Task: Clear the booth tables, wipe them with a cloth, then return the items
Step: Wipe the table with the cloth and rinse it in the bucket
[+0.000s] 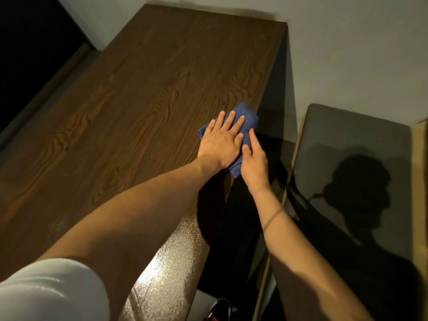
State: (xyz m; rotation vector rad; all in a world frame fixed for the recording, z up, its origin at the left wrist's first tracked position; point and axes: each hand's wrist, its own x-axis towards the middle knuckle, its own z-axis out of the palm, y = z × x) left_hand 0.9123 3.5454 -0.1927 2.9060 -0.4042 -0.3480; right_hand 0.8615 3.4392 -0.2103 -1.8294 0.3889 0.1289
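Note:
A blue cloth (249,118) lies at the right edge of a dark wood-grain booth table (139,100). My left hand (222,140) presses flat on the cloth with straight, spread fingers. My right hand (253,162) sits just beside it at the table's edge. Its thumb and fingers touch the cloth's near right side. The right hand's fingertips are hidden, so its hold on the cloth is unclear. Nothing else rests on the tabletop.
A grey cushioned booth seat (347,158) stands to the right, below the table, with a person's shadow on it. White walls (347,54) close the far and right sides. A dark bench edge (46,77) runs along the left. A dark object (220,309) lies on the floor.

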